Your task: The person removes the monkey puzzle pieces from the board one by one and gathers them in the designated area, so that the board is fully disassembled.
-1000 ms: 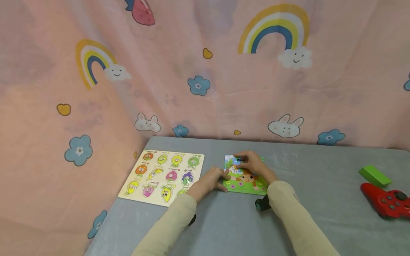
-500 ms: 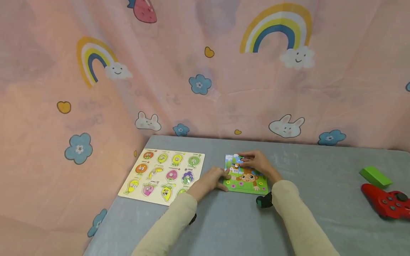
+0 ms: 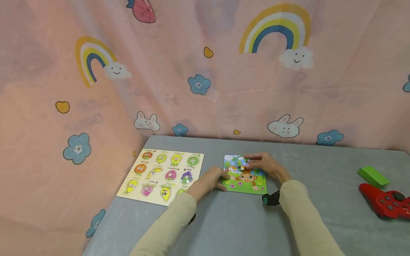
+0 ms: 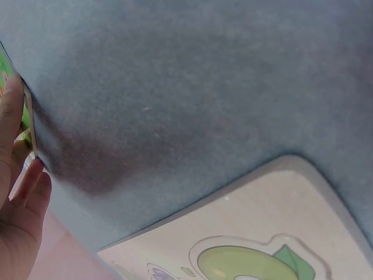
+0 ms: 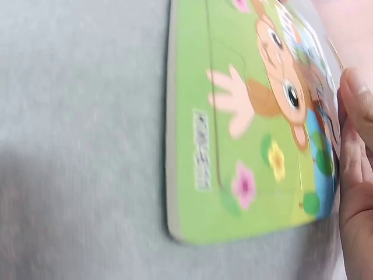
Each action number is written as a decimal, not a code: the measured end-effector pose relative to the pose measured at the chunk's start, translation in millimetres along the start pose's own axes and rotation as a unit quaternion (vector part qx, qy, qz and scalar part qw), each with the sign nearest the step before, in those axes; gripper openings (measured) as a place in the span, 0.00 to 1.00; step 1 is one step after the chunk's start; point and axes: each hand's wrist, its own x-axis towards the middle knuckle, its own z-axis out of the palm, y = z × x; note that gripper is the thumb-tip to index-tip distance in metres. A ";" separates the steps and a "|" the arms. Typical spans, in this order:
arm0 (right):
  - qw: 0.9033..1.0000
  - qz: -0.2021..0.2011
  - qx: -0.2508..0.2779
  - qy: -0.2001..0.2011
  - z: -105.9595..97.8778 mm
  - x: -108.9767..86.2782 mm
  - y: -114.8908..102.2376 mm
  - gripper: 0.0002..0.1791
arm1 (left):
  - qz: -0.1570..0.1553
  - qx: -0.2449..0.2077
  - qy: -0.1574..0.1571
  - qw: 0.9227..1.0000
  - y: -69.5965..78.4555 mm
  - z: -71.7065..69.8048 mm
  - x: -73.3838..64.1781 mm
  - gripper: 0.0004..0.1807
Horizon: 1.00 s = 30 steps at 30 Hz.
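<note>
Pink cloth [image 3: 160, 53] backs the surface [image 3: 221, 227] bearing the monkey puzzle [image 3: 244, 181]. The left hand [image 3: 208, 182] rests extended fingers against its left edge; the right hand [image 3: 268, 165] has moved rightward along its top, probably working there, its fingers' grip impossible to tell.

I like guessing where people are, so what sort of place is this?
Maybe a children's play corner, though I can't be sure. A pink cloth with rainbows and bunnies hangs behind the table, where a monkey puzzle and a fruit puzzle board lie.
</note>
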 end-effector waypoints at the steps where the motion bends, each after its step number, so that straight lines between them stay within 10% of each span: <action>1: 1.000 0.002 0.001 -0.002 -2.3 -1.1 1.1 0.30 | 0.000 -0.002 0.000 1.000 0.2 -0.1 0.0 0.29; 30: 1.000 0.008 0.014 -0.013 -63.0 -46.4 23.8 0.35 | 0.008 -0.005 0.012 1.000 2.1 0.2 -2.8 0.27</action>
